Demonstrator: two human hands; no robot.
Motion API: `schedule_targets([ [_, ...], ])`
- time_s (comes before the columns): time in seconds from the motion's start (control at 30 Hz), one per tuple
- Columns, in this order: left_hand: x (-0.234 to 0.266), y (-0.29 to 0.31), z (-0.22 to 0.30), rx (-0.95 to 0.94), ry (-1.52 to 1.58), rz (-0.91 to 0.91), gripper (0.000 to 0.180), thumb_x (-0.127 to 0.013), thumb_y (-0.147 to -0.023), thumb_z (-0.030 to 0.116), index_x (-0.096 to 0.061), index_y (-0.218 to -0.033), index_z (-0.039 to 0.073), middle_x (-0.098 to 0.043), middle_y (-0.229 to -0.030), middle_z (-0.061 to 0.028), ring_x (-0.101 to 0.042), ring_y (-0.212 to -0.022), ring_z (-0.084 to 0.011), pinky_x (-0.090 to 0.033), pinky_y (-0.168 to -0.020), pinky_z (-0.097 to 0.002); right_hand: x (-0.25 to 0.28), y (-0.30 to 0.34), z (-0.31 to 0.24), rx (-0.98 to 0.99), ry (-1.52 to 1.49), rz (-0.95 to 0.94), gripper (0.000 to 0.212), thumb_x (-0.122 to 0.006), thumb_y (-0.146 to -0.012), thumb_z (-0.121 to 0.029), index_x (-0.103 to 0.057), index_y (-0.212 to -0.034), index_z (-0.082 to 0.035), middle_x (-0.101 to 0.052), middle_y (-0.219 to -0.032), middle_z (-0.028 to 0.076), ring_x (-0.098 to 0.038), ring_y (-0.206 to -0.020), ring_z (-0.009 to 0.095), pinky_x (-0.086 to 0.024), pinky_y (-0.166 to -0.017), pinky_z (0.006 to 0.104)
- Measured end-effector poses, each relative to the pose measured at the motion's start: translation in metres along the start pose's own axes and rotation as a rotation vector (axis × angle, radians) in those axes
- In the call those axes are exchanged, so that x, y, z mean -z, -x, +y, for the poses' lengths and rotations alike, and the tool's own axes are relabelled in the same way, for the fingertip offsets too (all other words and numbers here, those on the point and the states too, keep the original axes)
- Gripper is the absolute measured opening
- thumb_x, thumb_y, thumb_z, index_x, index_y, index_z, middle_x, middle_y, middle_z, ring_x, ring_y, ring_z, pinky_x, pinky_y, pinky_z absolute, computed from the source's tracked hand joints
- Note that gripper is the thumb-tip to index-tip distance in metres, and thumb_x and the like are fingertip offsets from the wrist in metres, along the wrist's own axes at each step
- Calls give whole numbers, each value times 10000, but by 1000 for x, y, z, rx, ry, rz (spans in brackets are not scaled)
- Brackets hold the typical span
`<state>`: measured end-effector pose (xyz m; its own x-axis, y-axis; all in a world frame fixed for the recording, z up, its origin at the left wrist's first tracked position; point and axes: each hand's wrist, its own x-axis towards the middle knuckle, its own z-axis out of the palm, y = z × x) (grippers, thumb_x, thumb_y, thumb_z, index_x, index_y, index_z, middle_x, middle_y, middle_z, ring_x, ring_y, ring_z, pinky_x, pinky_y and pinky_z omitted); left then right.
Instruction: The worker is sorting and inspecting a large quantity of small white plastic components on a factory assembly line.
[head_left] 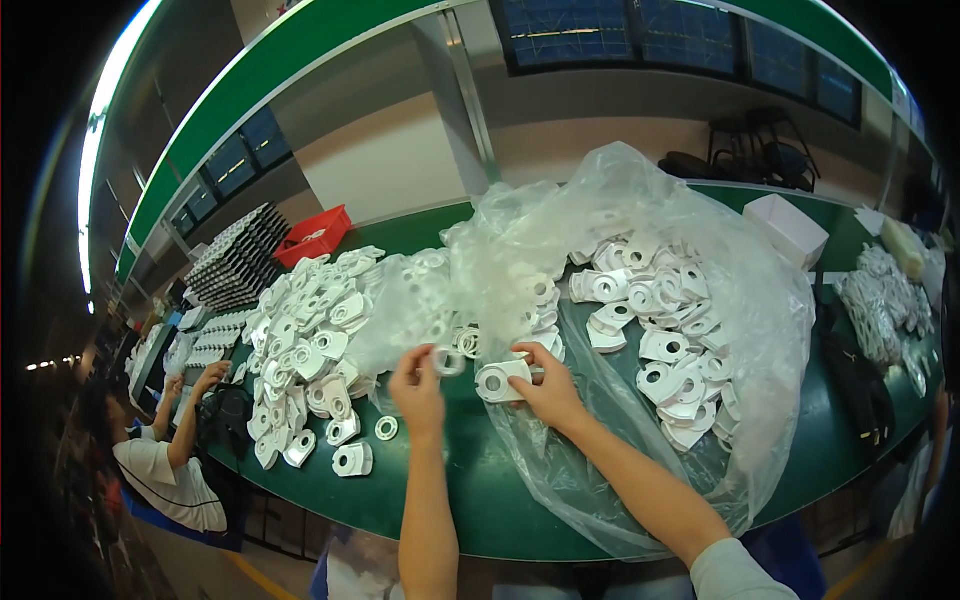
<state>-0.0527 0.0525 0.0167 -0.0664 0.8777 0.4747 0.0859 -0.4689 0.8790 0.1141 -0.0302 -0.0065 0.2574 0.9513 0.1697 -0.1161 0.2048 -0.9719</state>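
Note:
Near the middle of the green table, my left hand [416,388] pinches a small white ring [449,362] by its edge. To its right, my right hand [549,388] grips a white plastic housing [497,382], flat with a round hole at its left end. The ring and the housing are apart. A clear plastic bag [600,470] lies under my right forearm and spreads to the right, with many white housings [664,346] inside its open mouth. Left of my left hand lie a loose ring [386,428] and a single housing [352,460].
A large heap of white housings [300,340] covers the left part of the table [450,500]. Behind it stand a red bin [313,236] and stacked dark trays [235,258]. A white box [785,230] sits at the back right. At far left another person [170,470] works.

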Motion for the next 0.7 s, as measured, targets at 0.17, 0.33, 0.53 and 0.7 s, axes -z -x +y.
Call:
schedule_targets([
  [0.17,-40,30,-1,-385,-338,-219,104,-522,-843,9,-604,-892,-31,-599,-761,-63,-531,-604,-127,-427,-556,-242,5,-8,20,-3,-114,-27,335,-565,-806,34,-479,-1123,-30,-504,-996,76,-607,-829,172,-590,-617,308],
  [0.33,-42,32,-8,-208,-303,-205,196,-543,-824,22,-566,-1012,-29,-591,-817,-117,-568,-630,-180,-454,-579,-265,6,-10,21,-11,-171,-2,315,-576,-816,19,-469,-1111,-7,-522,-1011,84,-605,-840,176,-592,-644,325],
  [0.53,-39,31,-1,20,147,-335,236,-578,-822,-7,-570,-1057,-17,-573,-788,-39,-559,-676,-84,-447,-578,-219,8,-4,4,-86,-226,-103,243,-586,-822,-10,-504,-1049,15,-581,-948,103,-626,-774,177,-578,-621,301],
  [0.7,-18,11,-15,118,26,-452,287,-576,-838,30,-548,-1123,12,-604,-891,-58,-568,-716,-93,-453,-644,-198,10,-4,1,-226,-253,-216,158,-563,-847,-46,-548,-992,15,-629,-865,114,-647,-678,191,-553,-580,277],
])
